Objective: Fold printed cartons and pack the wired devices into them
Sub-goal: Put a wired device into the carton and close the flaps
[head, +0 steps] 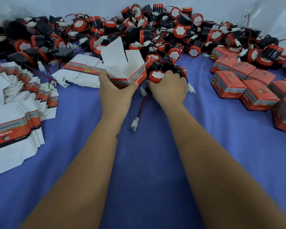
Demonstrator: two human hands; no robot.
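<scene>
Left hand [113,90] grips an erected carton [130,75], flaps open upward | right hand [169,89] wraps a wired device [157,76] just beside it at 3 o'clock | blue cloth [147,154] below | flat cartons [15,113] at 9 o'clock, packed boxes [248,90] at 3, device pile [155,30] at 12 against a pale wall [72,5].

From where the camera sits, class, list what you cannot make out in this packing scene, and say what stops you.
1. Head view: the bottom of the open carton is hidden by the left hand.
2. The body of the held device is covered by the right hand.
3. Print on the closed cartons is too small to read.
4. The flat carton stack is cut off by the left edge.
5. The far-left device pile is blurred.
</scene>
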